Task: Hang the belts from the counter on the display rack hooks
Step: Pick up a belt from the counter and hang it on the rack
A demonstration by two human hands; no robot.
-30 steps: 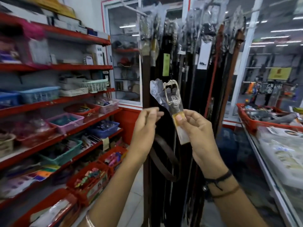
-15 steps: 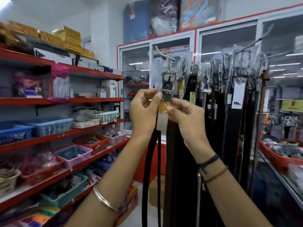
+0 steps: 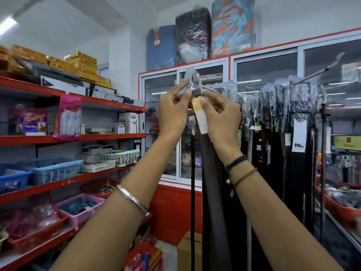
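I hold a dark brown belt [image 3: 211,177] up at head height, its strap hanging straight down. Its buckle [image 3: 195,83], wrapped in clear plastic, sits at the tip of a metal rack hook [image 3: 210,89]. My left hand [image 3: 172,112] pinches the plastic beside the buckle. My right hand [image 3: 221,116] grips the strap just below the buckle, over a yellow and white tag [image 3: 201,116]. Whether the buckle is on the hook or just in front of it, I cannot tell. Several belts [image 3: 297,122] hang on the rack to the right.
Red shelves [image 3: 74,180] with plastic baskets run along the left. A glass cabinet [image 3: 160,124] with a red frame stands behind the rack. A cardboard box [image 3: 189,249] sits on the floor below. A red tray [image 3: 340,210] of goods lies at the right, on a counter.
Both hands have raised the belt from chest height up to the rack hook. The strap, looped before, now hangs straight. The view has tilted upward.
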